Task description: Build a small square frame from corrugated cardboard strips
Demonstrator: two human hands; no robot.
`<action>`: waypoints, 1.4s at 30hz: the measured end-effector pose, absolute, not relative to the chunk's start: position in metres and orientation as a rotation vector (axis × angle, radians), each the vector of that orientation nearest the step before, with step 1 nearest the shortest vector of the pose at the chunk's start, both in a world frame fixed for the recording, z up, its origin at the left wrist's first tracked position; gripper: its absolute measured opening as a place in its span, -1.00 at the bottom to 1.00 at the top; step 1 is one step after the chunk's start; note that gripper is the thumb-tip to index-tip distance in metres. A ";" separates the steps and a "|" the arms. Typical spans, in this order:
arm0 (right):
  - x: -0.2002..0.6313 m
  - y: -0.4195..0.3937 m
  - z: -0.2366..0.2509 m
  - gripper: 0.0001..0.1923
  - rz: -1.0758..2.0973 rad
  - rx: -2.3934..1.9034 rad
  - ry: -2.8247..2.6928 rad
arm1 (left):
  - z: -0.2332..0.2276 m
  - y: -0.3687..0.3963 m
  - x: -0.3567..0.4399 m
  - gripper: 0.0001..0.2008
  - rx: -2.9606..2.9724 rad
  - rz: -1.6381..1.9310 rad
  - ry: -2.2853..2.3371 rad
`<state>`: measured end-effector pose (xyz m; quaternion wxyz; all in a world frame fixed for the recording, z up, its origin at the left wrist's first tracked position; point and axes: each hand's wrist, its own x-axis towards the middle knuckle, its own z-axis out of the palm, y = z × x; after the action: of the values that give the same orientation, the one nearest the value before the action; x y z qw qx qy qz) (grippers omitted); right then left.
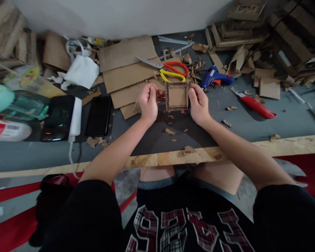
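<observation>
A small square cardboard frame [177,96], with corrugated edges around a flat brown panel, is held up over the table. My right hand [200,103] is closed on its right side, thumb in front. Curled with the thumb against the fingers, my left hand [149,103] is at the frame's left side; some fingertips reach the frame edge. What it pinches is hidden. A ridged cardboard piece [137,104] shows just left of that hand; whether it is held I cannot tell. Behind the frame lie scissors [174,68] with red and yellow handles.
A blue glue gun [216,77] and a red-handled cutter [258,106] lie to the right. Cardboard sheets [128,75] overlap behind my left hand. A phone [98,115], a white power bank [75,117] and bottles stand or lie left. Scraps litter the grey tabletop.
</observation>
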<state>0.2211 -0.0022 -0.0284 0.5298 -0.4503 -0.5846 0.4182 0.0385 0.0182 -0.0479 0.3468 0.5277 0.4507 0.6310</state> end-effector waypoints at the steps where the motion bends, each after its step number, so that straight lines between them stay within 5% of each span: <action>1: 0.221 -0.001 -0.029 -0.33 1.025 -1.065 -1.391 | -0.048 0.018 0.040 -0.47 1.366 1.642 1.167; 19: 0.221 0.004 -0.031 -0.27 1.102 -1.061 -1.353 | -0.053 0.024 0.035 -0.48 1.414 1.659 1.162; 29: 0.229 0.000 -0.015 -0.39 0.765 -1.076 -1.515 | -0.033 0.009 0.032 -0.46 1.586 1.126 0.903; 38: 0.223 -0.003 -0.025 -0.27 1.111 -0.996 -1.502 | -0.043 0.020 0.031 -0.48 1.514 1.491 1.122; 42: 0.225 -0.002 -0.024 -0.46 0.985 -1.032 -1.597 | -0.046 0.016 0.032 -0.49 1.610 1.501 1.088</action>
<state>0.2249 -0.0022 -0.0239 0.4795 -0.4230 -0.6543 0.4038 0.0322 0.0160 -0.0460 0.3366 0.6174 0.4172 0.5757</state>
